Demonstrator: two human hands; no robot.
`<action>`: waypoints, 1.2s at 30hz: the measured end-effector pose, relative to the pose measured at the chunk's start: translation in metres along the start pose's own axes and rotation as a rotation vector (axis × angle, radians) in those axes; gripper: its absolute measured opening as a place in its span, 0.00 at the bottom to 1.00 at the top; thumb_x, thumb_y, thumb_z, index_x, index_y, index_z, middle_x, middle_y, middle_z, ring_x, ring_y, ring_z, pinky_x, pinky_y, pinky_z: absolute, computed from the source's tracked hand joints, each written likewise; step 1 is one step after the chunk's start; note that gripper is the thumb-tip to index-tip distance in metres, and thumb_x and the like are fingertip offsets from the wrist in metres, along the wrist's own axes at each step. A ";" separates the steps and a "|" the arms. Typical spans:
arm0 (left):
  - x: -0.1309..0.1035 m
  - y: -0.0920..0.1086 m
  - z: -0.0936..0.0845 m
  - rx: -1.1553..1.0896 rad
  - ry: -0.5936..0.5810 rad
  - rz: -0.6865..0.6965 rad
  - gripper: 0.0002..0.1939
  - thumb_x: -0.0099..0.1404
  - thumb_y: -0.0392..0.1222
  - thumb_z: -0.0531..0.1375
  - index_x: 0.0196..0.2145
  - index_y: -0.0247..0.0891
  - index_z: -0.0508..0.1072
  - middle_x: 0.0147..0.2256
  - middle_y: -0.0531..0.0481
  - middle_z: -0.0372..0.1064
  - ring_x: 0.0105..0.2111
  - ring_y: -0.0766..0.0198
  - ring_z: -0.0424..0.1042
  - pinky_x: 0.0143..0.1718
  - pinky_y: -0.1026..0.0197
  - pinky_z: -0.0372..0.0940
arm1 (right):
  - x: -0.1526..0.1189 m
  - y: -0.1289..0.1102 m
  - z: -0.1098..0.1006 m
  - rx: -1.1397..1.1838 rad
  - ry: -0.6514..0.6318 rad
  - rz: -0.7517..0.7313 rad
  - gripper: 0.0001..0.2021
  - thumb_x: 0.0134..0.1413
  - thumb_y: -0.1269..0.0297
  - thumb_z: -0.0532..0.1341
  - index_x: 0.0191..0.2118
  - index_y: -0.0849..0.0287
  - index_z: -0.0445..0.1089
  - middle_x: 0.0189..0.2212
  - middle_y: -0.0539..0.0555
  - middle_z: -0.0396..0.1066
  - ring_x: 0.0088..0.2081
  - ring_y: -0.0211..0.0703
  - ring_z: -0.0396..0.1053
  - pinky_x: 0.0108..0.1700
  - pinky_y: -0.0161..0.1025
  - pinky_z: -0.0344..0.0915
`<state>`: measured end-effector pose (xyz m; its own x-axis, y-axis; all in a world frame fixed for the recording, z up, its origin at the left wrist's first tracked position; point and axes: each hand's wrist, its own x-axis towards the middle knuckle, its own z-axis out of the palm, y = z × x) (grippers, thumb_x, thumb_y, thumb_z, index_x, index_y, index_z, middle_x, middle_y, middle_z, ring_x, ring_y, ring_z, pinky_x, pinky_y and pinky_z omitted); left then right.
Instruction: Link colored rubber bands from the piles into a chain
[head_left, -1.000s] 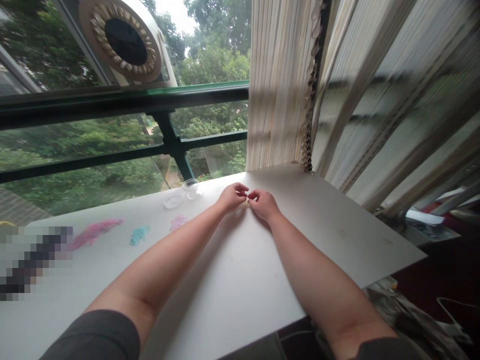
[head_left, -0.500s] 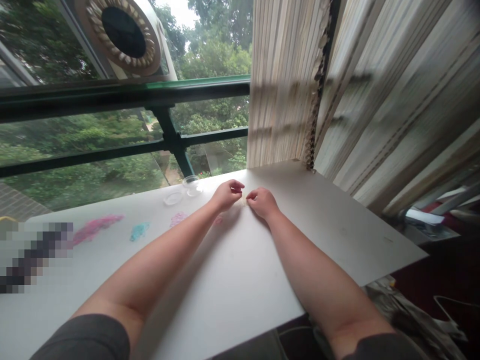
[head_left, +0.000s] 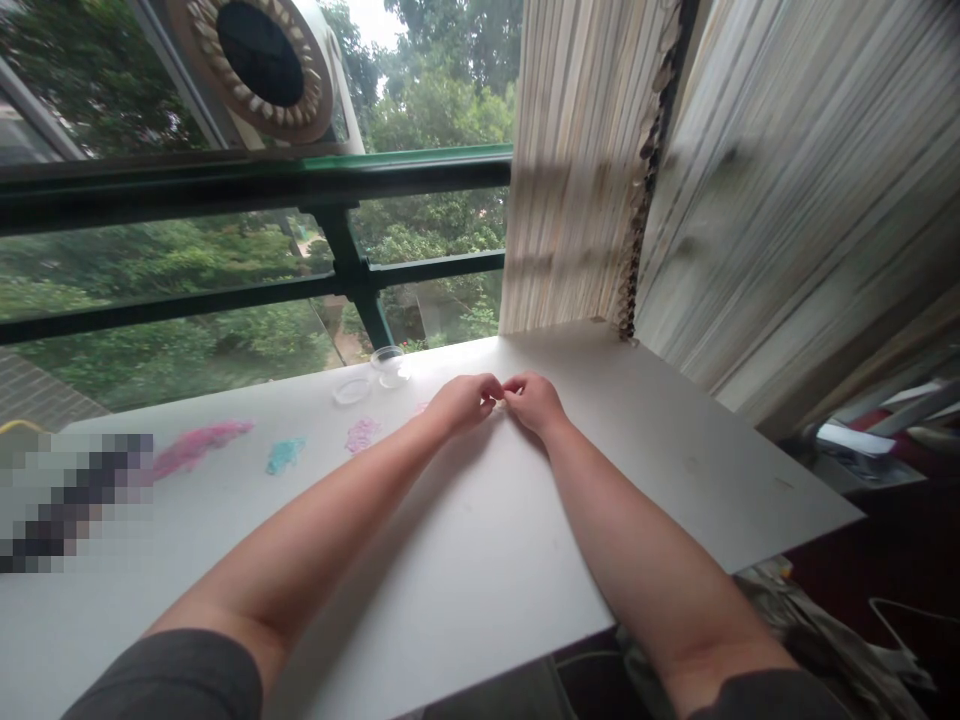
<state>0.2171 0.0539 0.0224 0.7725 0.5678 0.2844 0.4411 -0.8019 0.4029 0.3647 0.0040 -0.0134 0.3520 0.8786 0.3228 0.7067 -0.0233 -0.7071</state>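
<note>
Over the far middle of the white table (head_left: 517,560), my left hand (head_left: 474,400) and my right hand (head_left: 534,402) meet at the fingertips. Both hands are closed in a pinch. A pale bit shows just under the fingertips, too small to identify, and whatever the fingers hold is hidden. Left of my left hand lies a light pink patch of small pieces (head_left: 362,435), then a turquoise patch (head_left: 285,455). Part of another pink patch (head_left: 422,407) shows beside my left hand.
A clear round cup (head_left: 391,367) and a clear lid (head_left: 351,391) stand near the window edge. Farther left lies a long bright pink patch (head_left: 199,446). A striped curtain (head_left: 577,170) hangs at the table's back corner. A blurred-out dark object covers the left edge.
My left hand has moved right and its fingertips now meet those of my right hand; a small gap was between them before. The whole view has shifted slightly.
</note>
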 end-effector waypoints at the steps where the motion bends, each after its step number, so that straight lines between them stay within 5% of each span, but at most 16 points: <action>1: 0.000 0.000 0.001 -0.001 -0.001 -0.006 0.10 0.53 0.33 0.57 0.33 0.41 0.74 0.34 0.52 0.75 0.33 0.63 0.72 0.36 0.63 0.66 | 0.000 0.000 0.000 0.009 -0.001 0.001 0.07 0.43 0.66 0.60 0.26 0.57 0.76 0.27 0.50 0.74 0.28 0.38 0.67 0.32 0.33 0.60; 15: -0.005 0.002 0.002 0.056 -0.014 -0.018 0.08 0.54 0.36 0.57 0.32 0.41 0.75 0.31 0.50 0.74 0.31 0.61 0.70 0.36 0.62 0.63 | 0.004 0.005 -0.002 0.201 0.057 0.063 0.08 0.41 0.66 0.60 0.27 0.60 0.76 0.25 0.52 0.74 0.27 0.39 0.68 0.32 0.34 0.63; 26: -0.004 0.001 -0.004 -0.054 0.018 0.001 0.10 0.54 0.34 0.56 0.33 0.40 0.74 0.33 0.50 0.74 0.33 0.63 0.71 0.37 0.63 0.65 | 0.011 0.013 -0.002 0.407 0.232 0.161 0.13 0.42 0.61 0.59 0.31 0.64 0.75 0.27 0.56 0.75 0.29 0.41 0.70 0.33 0.35 0.65; 32: -0.020 -0.004 -0.029 -0.136 0.143 -0.042 0.10 0.55 0.34 0.55 0.34 0.38 0.74 0.34 0.51 0.74 0.32 0.65 0.71 0.38 0.64 0.65 | 0.013 0.018 0.000 0.444 0.280 0.189 0.14 0.44 0.58 0.56 0.30 0.64 0.73 0.20 0.53 0.71 0.20 0.36 0.64 0.23 0.33 0.60; 36: -0.068 -0.026 -0.057 -0.112 0.223 -0.195 0.10 0.57 0.40 0.55 0.34 0.39 0.74 0.34 0.50 0.74 0.32 0.64 0.71 0.34 0.65 0.64 | 0.009 0.014 -0.004 0.449 0.296 0.175 0.13 0.44 0.59 0.56 0.28 0.64 0.72 0.18 0.51 0.68 0.19 0.35 0.61 0.22 0.32 0.58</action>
<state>0.1273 0.0471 0.0423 0.5538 0.7453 0.3713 0.5083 -0.6558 0.5582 0.3800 0.0101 -0.0179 0.6433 0.7070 0.2938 0.3145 0.1059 -0.9433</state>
